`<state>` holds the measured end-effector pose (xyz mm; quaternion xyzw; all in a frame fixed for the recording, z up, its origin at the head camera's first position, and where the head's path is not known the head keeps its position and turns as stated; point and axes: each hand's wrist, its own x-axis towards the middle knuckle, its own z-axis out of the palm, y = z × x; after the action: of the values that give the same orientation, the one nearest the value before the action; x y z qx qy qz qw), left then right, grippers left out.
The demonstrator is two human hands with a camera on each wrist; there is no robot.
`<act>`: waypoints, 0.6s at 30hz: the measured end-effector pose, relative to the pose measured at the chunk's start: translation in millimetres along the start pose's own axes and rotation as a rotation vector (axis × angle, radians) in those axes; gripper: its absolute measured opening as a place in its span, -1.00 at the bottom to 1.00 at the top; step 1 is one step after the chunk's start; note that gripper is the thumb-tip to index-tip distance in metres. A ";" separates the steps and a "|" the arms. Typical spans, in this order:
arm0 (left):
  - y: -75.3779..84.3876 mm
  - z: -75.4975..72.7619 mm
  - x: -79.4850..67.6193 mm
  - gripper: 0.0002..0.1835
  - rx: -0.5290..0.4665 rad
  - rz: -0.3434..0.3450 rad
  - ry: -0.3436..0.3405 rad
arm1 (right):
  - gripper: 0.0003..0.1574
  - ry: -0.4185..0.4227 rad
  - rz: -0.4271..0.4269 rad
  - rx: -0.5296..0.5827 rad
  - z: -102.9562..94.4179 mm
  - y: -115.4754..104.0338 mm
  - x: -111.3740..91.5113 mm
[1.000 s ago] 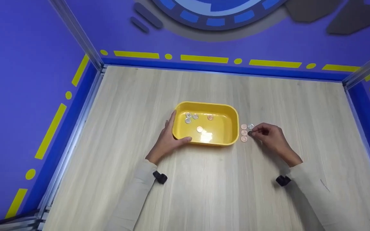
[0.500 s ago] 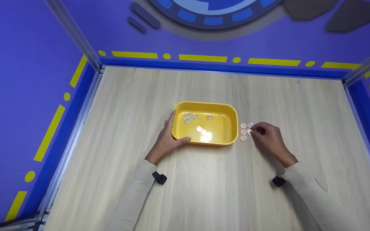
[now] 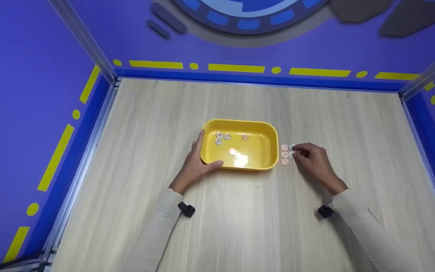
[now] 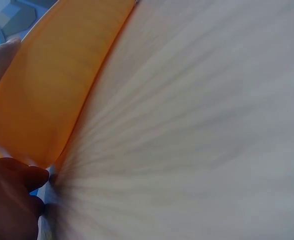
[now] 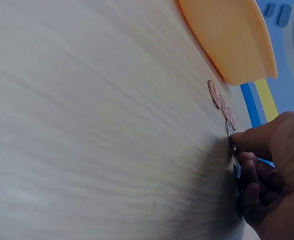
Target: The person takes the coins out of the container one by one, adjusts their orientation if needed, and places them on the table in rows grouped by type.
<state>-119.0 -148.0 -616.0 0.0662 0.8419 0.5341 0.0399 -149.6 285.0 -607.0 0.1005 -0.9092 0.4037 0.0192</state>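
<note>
A yellow plastic tub (image 3: pixel 240 122) sits on the wooden tabletop. My left hand (image 3: pixel 195 164) grips its left end, thumb over the front rim and fingers along the side wall. Just right of the tub, three copper coins (image 3: pixel 284 155) form a column. Beside them lie an upper silver coin (image 3: pixel 291 146) and a lower silver coin (image 3: pixel 291 155). My right hand (image 3: pixel 315 160), fingers bent, pinches at these silver coins; in the right wrist view the thumb tip meets the nearer silver coin (image 5: pixel 230 132). The fingers partly cover both.
Inside the tub lie three silver coins (image 3: pixel 219 141) toward the left and two copper coins (image 3: pixel 232 151) nearer the middle. Blue-purple panels (image 3: pixel 240 56) with yellow marks wall in the table at the back and sides. A small black device (image 3: pixel 325 211) sits at each wrist.
The coin that looked dark under my right fingertips now lies flat as the lower silver coin. The right fingertips have moved slightly up and left, over the silver coins. My left hand keeps its grip.
</note>
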 end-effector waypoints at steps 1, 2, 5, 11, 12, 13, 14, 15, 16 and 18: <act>-0.1 0.0 0.0 0.43 -0.001 -0.001 0.000 | -0.76 -0.003 -0.001 -0.001 -0.2 -0.2 0.0; 0.1 0.1 0.0 0.43 -0.001 -0.002 0.001 | -0.76 -0.006 0.000 -0.001 -0.5 -0.4 -0.2; 0.0 0.0 0.4 0.43 0.001 -0.003 0.001 | -0.77 -0.009 0.005 -0.004 -1.1 -1.2 -0.4; -0.8 -0.1 0.7 0.44 0.005 -0.001 0.000 | -0.79 -0.006 0.021 0.003 -4.7 -8.3 2.6; -0.7 -0.1 0.7 0.44 0.003 -0.001 -0.001 | -0.79 -0.004 0.017 0.007 -5.7 -10.8 4.2; -0.4 0.0 0.8 0.44 0.000 0.000 -0.003 | -0.78 -0.003 0.012 0.015 -7.0 -14.3 5.5; -0.1 -0.2 0.6 0.44 -0.003 0.001 -0.004 | -0.78 0.000 0.003 0.023 -8.2 -18.0 7.2; -0.1 -0.3 0.4 0.44 -0.003 0.002 -0.004 | -0.78 0.003 -0.010 0.030 -9.0 -22.4 8.7; -0.2 -0.5 0.3 0.43 -0.004 0.006 -0.004 | -0.78 0.005 -0.021 0.039 -9.9 -26.7 10.4; -0.5 -1.0 0.3 0.43 -0.009 0.011 -0.003 | -0.78 0.006 -0.048 0.051 -10.8 -36.2 13.8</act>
<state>-119.5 -149.1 -616.1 0.0716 0.8390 0.5380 0.0387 -156.4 267.0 -571.6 0.1217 -0.8957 0.4267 0.0292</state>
